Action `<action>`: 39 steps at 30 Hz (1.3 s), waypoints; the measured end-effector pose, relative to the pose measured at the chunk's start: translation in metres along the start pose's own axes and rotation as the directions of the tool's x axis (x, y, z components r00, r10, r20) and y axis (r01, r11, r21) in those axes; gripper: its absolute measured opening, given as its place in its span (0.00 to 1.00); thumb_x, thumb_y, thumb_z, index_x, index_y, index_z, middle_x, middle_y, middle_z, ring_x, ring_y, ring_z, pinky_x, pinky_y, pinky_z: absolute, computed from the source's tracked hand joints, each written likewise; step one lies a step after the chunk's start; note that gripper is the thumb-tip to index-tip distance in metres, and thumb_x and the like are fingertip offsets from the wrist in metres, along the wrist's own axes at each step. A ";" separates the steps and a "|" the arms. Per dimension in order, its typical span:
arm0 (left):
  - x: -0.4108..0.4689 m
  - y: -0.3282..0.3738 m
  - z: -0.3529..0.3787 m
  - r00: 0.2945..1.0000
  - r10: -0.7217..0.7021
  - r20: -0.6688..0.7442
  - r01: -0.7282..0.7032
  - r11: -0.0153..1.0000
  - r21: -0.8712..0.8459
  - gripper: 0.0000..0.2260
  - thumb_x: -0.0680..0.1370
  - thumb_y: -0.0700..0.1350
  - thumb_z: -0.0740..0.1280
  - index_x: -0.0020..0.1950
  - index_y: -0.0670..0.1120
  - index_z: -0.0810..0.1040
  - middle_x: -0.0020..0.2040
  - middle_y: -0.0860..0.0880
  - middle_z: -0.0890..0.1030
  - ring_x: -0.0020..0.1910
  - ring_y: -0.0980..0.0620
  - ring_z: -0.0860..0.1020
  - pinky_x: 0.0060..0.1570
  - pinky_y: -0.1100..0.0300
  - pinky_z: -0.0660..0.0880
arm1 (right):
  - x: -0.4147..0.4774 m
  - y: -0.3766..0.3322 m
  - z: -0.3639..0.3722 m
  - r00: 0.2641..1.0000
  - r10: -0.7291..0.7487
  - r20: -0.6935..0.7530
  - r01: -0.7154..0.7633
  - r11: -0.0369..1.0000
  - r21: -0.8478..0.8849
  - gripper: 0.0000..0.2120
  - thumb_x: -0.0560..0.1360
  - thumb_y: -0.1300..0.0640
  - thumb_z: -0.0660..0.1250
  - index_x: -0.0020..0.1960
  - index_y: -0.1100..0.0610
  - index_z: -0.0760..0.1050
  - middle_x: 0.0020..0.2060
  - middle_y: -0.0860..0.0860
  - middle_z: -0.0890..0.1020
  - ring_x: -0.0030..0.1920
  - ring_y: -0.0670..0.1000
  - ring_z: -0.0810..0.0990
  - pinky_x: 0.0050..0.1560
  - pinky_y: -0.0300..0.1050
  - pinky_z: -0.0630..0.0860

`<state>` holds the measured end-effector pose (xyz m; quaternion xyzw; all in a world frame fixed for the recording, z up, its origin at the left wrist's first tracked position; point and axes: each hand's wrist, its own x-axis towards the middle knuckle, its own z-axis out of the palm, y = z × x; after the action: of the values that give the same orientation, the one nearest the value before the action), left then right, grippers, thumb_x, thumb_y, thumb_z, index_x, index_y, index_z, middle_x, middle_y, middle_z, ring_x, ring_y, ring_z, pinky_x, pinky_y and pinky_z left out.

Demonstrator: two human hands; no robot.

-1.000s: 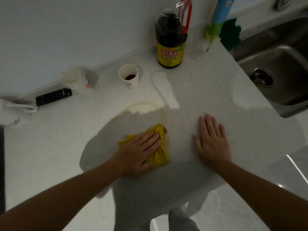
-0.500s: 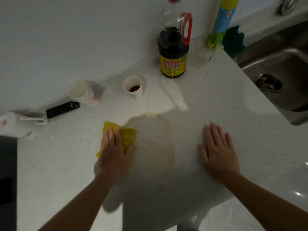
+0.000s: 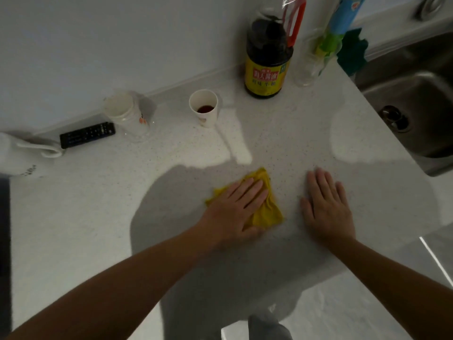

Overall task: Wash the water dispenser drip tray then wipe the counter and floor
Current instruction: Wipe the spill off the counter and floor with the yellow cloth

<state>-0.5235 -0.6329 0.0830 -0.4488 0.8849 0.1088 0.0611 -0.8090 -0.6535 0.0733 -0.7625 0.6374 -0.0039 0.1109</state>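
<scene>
A crumpled yellow cloth (image 3: 266, 209) lies on the white speckled counter (image 3: 98, 217) near its middle. My left hand (image 3: 235, 207) presses flat on the cloth's left part, fingers together and pointing up-right. My right hand (image 3: 327, 208) rests palm down on the bare counter just right of the cloth, fingers spread, holding nothing. The drip tray is not in view. The pale floor (image 3: 367, 310) shows below the counter's front edge.
Along the back wall stand a dark soy sauce bottle (image 3: 266, 67), a paper cup (image 3: 204, 111) with dark liquid, a white jar (image 3: 127, 116), a black remote (image 3: 87, 134) and a white jug (image 3: 14, 155). A steel sink (image 3: 416, 106) lies at the right.
My left hand slid the yellow cloth left across the counter, then back right to beside my right hand. The right hand stayed flat in place.
</scene>
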 end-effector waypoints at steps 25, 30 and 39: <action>0.013 -0.072 -0.021 0.918 -0.381 -0.110 0.375 0.924 -0.069 0.38 0.82 0.67 0.52 0.85 0.45 0.53 0.85 0.42 0.56 0.84 0.40 0.53 0.80 0.41 0.55 | 0.000 -0.003 -0.005 1.000 0.001 0.011 -0.001 0.999 0.042 0.33 0.85 0.42 0.44 0.85 0.55 0.43 0.84 0.54 0.46 0.84 0.53 0.42 0.83 0.57 0.45; -0.046 0.017 0.013 0.994 -0.112 -0.019 0.110 0.991 -0.076 0.38 0.83 0.68 0.51 0.86 0.48 0.48 0.86 0.45 0.50 0.85 0.42 0.47 0.81 0.41 0.50 | -0.001 -0.003 -0.005 1.000 0.006 -0.013 -0.006 0.999 0.038 0.33 0.85 0.43 0.45 0.85 0.55 0.46 0.85 0.55 0.49 0.84 0.52 0.44 0.83 0.56 0.45; -0.118 -0.015 0.013 0.917 -0.398 0.016 0.398 0.913 -0.087 0.40 0.81 0.69 0.51 0.85 0.44 0.52 0.86 0.43 0.52 0.84 0.43 0.50 0.80 0.42 0.55 | -0.001 -0.004 -0.003 0.999 -0.008 -0.051 0.011 0.999 0.051 0.31 0.85 0.44 0.46 0.85 0.55 0.48 0.84 0.55 0.53 0.84 0.53 0.46 0.83 0.56 0.46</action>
<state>-0.4417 -0.5465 0.0927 -0.6217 0.7695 0.1326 0.0610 -0.8057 -0.6524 0.0771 -0.7621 0.6361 -0.0400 0.1142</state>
